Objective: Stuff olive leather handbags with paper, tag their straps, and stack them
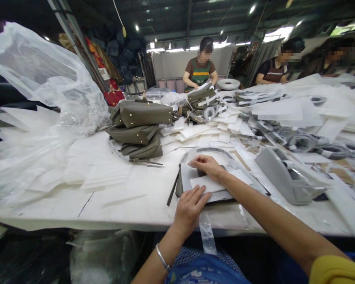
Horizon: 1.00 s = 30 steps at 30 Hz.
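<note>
A dark olive bag (179, 182) lies on the white table in front of me, mostly hidden under pale wrapping and a white foam sheet (211, 183). Its handle (217, 150), wrapped in clear plastic, arches at the far side. My left hand (192, 204) rests on the near edge of the foam sheet, fingers spread. With thumb and fingers pinched, my right hand (208, 165) is at the left part of the wrapped handle, on a translucent strip (192, 156). A clear strip (207, 232) hangs over the table's front edge.
Olive bags (146, 113) are stacked at the back left, beside foam sheets (97, 161) and a plastic bag (47, 75). A grey tape dispenser (284, 173) stands right. People work across the table, among wrapped handles (303, 142).
</note>
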Tool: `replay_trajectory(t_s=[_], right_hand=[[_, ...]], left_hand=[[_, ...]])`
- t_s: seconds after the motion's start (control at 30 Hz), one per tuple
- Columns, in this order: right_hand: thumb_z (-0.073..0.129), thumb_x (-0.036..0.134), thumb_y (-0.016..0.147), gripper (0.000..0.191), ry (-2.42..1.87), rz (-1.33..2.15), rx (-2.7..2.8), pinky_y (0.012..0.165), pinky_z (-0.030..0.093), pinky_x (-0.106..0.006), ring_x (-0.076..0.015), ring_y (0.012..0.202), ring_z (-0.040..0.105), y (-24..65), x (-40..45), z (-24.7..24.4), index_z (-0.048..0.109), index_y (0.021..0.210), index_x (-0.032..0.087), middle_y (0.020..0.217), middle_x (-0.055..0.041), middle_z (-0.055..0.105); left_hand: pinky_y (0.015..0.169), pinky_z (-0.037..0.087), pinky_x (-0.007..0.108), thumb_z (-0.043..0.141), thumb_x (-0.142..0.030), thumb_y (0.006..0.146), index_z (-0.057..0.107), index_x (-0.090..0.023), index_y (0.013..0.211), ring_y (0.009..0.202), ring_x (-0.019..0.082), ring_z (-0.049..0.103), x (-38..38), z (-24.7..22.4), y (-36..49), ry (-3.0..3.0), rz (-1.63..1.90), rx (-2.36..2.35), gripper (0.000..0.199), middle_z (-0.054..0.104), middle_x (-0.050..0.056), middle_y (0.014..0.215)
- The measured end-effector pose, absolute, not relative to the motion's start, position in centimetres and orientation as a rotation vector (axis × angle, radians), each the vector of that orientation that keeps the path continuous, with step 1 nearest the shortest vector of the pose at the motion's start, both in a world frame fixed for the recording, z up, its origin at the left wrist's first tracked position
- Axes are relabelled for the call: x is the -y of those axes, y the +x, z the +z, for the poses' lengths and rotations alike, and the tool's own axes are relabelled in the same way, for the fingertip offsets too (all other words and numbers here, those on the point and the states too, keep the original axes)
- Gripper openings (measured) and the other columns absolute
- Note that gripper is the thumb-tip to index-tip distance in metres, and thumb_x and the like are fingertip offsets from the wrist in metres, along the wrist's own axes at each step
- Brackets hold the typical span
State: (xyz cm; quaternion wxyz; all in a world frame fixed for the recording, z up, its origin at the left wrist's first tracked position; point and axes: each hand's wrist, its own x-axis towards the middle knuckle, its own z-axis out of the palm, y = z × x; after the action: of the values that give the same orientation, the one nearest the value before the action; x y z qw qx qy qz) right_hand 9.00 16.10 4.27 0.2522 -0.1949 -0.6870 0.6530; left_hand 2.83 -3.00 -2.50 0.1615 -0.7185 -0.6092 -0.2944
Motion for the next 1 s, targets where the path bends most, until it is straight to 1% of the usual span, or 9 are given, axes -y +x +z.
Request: replay_trajectory(t_s=[0.1, 0.2, 0.27, 0.33, 0.4, 0.47, 0.6, 0.73, 1.0], right_hand=[[0.076, 0.052, 0.074, 0.036, -0.504, 1.759, 1.917, 0.092, 0.049, -0.035, -0.0205, 0.095, 0.067, 9.2, -15.8, 4.4, 0.071, 0.084, 0.018, 0.094, -0.0061, 0.075], [0.073, 0.047, 0.077, 0.030, -0.492, 1.611, 2.097, 0.086, 0.051, -0.035, -0.0207, 0.088, 0.068, 10.1, -15.1, 4.5, 0.072, 0.084, 0.018, 0.089, -0.0056, 0.075], [0.070, 0.041, 0.079, 0.023, -0.493, 1.505, 2.202, 0.084, 0.053, -0.035, -0.0207, 0.084, 0.068, 11.1, -14.4, 4.5, 0.073, 0.083, 0.018, 0.087, -0.0046, 0.075], [0.064, 0.030, 0.081, 0.016, -0.485, 1.414, 2.285, 0.090, 0.052, -0.035, -0.0211, 0.089, 0.070, 12.1, -13.6, 4.5, 0.075, 0.087, 0.020, 0.091, -0.0037, 0.077], [0.056, 0.020, 0.082, 0.022, -0.471, 1.288, 2.370, 0.095, 0.051, -0.035, -0.0207, 0.096, 0.070, 13.2, -12.7, 4.4, 0.075, 0.092, 0.022, 0.097, -0.0023, 0.077], [0.053, 0.014, 0.081, 0.027, -0.445, 1.194, 2.412, 0.095, 0.052, -0.034, -0.0200, 0.098, 0.071, 14.3, -11.9, 4.2, 0.075, 0.095, 0.023, 0.100, -0.0016, 0.077], [0.054, 0.013, 0.084, 0.026, -0.361, 1.043, 2.414, 0.094, 0.055, -0.033, -0.0192, 0.099, 0.071, 15.8, -10.7, 3.3, 0.073, 0.099, 0.024, 0.103, -0.0021, 0.077], [0.055, 0.010, 0.086, 0.027, -0.305, 0.904, 2.336, 0.094, 0.057, -0.034, -0.0188, 0.100, 0.072, 16.8, -10.1, 2.5, 0.073, 0.100, 0.024, 0.106, -0.0026, 0.077], [0.053, 0.007, 0.089, 0.030, -0.217, 0.757, 2.264, 0.093, 0.060, -0.034, -0.0185, 0.100, 0.073, 17.8, -8.8, 2.0, 0.074, 0.101, 0.024, 0.105, -0.0030, 0.077]], left_hand=[[0.103, 0.048, 0.038, 0.047, -0.014, 0.098, 0.058, -0.026, 0.134, 0.134, 0.022, 0.050, 3.0, -2.5, 2.8, -2.057, -0.850, 1.742, 0.040, 0.057, 0.003, 0.144], [0.102, 0.047, 0.039, 0.045, -0.015, 0.098, 0.057, -0.025, 0.135, 0.134, 0.022, 0.050, 3.0, -2.6, 2.8, -2.054, -0.850, 1.743, 0.040, 0.056, 0.003, 0.144], [0.102, 0.047, 0.039, 0.045, -0.015, 0.098, 0.056, -0.025, 0.136, 0.133, 0.023, 0.051, 3.0, -2.5, 2.9, -2.053, -0.854, 1.739, 0.041, 0.057, 0.004, 0.143], [0.101, 0.047, 0.040, 0.046, -0.015, 0.098, 0.053, -0.026, 0.139, 0.131, 0.023, 0.053, 3.0, -2.4, 2.9, -2.058, -0.853, 1.754, 0.043, 0.058, 0.004, 0.142], [0.102, 0.047, 0.040, 0.047, -0.015, 0.097, 0.050, -0.027, 0.142, 0.127, 0.023, 0.056, 3.0, -2.3, 2.8, -2.075, -0.839, 1.785, 0.046, 0.059, 0.006, 0.141], [0.103, 0.046, 0.041, 0.050, -0.015, 0.095, 0.050, -0.027, 0.142, 0.123, 0.023, 0.057, 3.0, -2.1, 2.8, -2.093, -0.838, 1.813, 0.048, 0.061, 0.007, 0.137], [0.107, 0.045, 0.041, 0.056, -0.012, 0.088, 0.057, -0.023, 0.133, 0.128, 0.024, 0.053, 3.0, -2.1, 2.3, -2.129, -0.922, 1.797, 0.046, 0.064, 0.008, 0.132], [0.108, 0.045, 0.042, 0.057, -0.009, 0.086, 0.052, -0.019, 0.135, 0.128, 0.024, 0.054, 3.0, -2.8, 1.8, -2.145, -1.032, 1.778, 0.050, 0.062, 0.011, 0.134], [0.099, 0.053, 0.041, 0.064, -0.019, 0.089, 0.056, -0.017, 0.122, 0.116, 0.024, 0.062, 3.0, -3.0, 1.9, -2.060, -1.201, 1.818, 0.034, 0.067, 0.014, 0.123]])
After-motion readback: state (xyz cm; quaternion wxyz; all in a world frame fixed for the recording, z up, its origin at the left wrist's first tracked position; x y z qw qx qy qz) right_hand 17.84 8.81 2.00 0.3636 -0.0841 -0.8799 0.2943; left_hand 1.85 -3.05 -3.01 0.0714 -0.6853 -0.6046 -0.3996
